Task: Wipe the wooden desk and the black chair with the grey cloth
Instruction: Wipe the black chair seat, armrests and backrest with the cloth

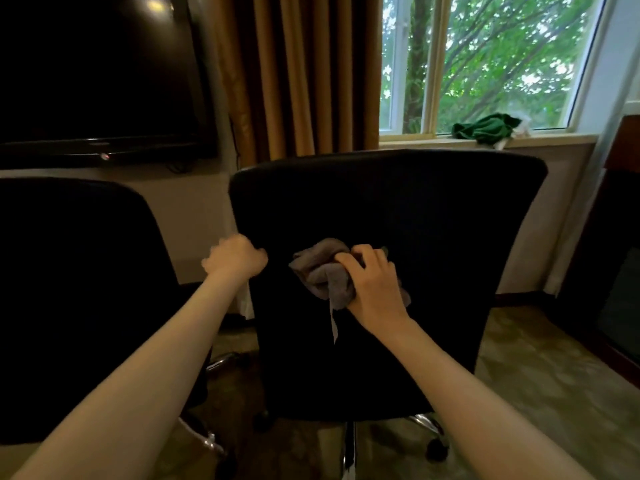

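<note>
A black chair (433,216) stands in front of me with the rear of its backrest facing me. My right hand (375,284) holds the bunched grey cloth (325,271) against the middle of that backrest, and a white label hangs down from the cloth. My left hand (237,258) grips the backrest's left edge, fingers curled round it. The wooden desk is not in view.
A second black chair (79,289) stands close on the left. A dark TV screen (97,74) hangs on the wall above it. Brown curtains (298,74) and a window lie behind, with a green cloth (485,128) on the sill. A dark cabinet (616,254) stands at right.
</note>
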The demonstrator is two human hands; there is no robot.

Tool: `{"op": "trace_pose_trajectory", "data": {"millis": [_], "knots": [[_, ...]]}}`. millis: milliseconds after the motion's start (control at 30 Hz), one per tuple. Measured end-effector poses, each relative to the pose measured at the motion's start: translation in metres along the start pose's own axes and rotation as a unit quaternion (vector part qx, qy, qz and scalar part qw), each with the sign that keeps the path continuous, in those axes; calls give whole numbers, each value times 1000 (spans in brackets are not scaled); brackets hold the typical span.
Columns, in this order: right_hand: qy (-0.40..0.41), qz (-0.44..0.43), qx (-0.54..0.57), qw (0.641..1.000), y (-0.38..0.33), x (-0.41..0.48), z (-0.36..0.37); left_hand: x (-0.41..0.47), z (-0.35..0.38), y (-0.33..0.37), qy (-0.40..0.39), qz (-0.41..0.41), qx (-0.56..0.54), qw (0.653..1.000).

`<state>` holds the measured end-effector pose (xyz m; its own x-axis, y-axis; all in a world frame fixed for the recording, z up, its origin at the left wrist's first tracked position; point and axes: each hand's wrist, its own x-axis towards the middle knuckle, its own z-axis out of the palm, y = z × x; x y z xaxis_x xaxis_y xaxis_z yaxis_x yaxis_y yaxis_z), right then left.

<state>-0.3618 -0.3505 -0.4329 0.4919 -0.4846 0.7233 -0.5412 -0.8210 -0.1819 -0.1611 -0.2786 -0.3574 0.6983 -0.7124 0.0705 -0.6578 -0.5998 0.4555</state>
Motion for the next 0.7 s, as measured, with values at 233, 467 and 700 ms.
{"op": "trace_pose_trajectory", "data": {"millis": [233, 467, 700], "knots": [[3, 69, 9, 998, -21, 38, -6, 20, -18, -1, -38, 80, -424, 901], [-23, 125, 17, 992, -7, 43, -20, 15, -22, 4, -47, 76, -435, 896], [45, 165, -4, 985, -1, 30, -18, -9, -17, 9, -52, 124, -388, 912]]}}
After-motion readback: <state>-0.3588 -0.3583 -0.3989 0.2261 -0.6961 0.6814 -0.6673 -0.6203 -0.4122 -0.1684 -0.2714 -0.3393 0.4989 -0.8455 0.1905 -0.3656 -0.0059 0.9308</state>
